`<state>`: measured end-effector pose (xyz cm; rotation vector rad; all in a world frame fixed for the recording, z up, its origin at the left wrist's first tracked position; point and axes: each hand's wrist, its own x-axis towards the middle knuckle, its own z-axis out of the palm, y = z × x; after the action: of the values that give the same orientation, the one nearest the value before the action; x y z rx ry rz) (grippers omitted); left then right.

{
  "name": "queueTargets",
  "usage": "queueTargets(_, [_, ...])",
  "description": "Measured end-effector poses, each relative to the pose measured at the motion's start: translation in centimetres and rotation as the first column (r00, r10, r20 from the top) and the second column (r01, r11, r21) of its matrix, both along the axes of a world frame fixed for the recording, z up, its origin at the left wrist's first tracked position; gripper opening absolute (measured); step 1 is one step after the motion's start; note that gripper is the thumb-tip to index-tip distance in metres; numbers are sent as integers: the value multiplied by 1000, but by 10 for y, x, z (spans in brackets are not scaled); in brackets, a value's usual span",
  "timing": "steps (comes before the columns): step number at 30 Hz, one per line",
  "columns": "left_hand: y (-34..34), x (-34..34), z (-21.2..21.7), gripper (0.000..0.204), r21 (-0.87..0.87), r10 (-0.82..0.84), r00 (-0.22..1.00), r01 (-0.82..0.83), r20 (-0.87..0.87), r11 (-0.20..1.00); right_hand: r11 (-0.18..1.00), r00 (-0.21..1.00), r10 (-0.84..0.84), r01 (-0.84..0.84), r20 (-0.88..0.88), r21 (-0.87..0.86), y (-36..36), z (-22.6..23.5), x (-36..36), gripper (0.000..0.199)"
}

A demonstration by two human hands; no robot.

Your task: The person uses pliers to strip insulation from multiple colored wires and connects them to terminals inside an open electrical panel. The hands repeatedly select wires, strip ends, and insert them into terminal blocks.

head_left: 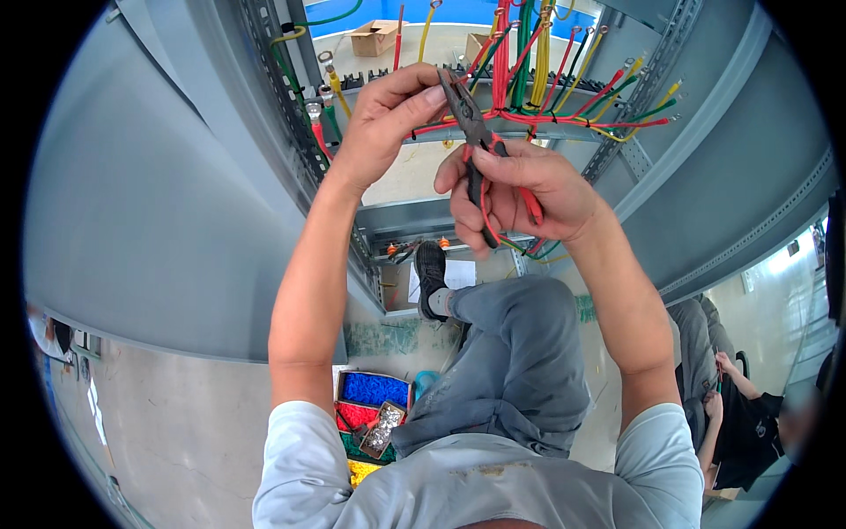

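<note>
My right hand (551,185) grips long-nose pliers (471,123) with red and black handles. Their handles are spread and the dark jaws point up and left, to my left fingertips. My left hand (379,128) is closed in a pinch beside the jaw tips; what lies between thumb and forefinger is too small to make out. Just behind the pliers, a tied bundle of red wires (504,75) comes down between green and yellow ones. From it, red, green and yellow wires (617,123) with ring lugs fan out to the right.
A grey metal cabinet frame (247,115) surrounds the wires, with lugged wires (319,128) at its left post. Bins of blue, red, green and yellow sleeves (374,388) stand by my leg, a box of metal lugs (383,430) on top. Another person (740,414) sits at right.
</note>
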<state>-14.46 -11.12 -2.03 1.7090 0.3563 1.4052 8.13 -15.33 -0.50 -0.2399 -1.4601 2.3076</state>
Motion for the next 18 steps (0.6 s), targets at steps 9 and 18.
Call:
queueTargets(9, [-16, -1, 13, 46, 63, -13, 975, 27, -220, 998, 990, 995, -93, 95, 29, -100, -22, -7, -4, 37])
queueTargets(18, [-5, 21, 11, 28, 147, 42, 993, -26, -112, 989, 58, 393, -915, 351, -91, 934, -28, 4, 8, 30])
